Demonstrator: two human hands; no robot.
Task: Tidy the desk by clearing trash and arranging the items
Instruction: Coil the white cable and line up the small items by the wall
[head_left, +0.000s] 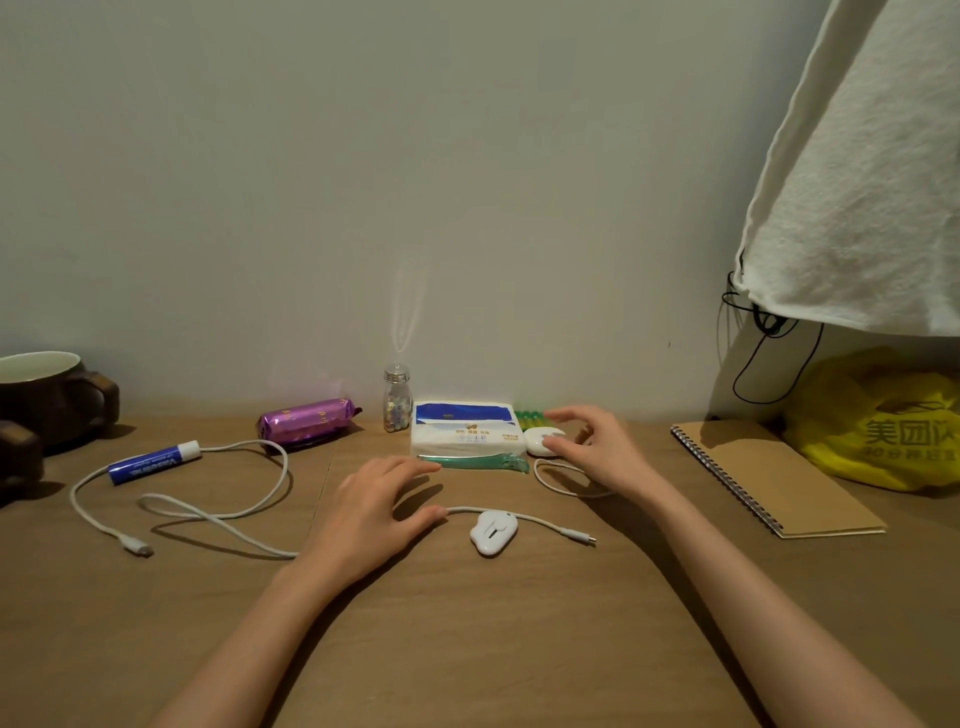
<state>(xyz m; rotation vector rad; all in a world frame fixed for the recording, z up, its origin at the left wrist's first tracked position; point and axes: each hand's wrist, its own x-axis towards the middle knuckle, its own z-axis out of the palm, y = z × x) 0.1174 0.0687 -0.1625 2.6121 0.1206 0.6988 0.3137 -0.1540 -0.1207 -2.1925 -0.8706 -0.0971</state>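
Note:
My left hand (371, 506) hovers over the wooden desk (467, 623) with relaxed fingers, above a long white cable (228, 514) that loops to the left. My right hand (597, 447) reaches with spread fingers over a small white oval case (540, 441); whether it touches the case is unclear. A tissue pack (465, 428) lies at the back, a green clip (475, 461) in front of it. A white cloud-shaped gadget (493, 530) sits on a second cable. Further left lie a blue lip balm tube (153, 462) and a purple snack wrapper (309, 421).
A small glass bottle (397, 397) stands by the wall. Two dark mugs (49, 395) sit at the far left. A spiral notebook (774, 475) and a yellow plastic bag (883, 421) lie at the right, under a hanging white cloth (857, 171).

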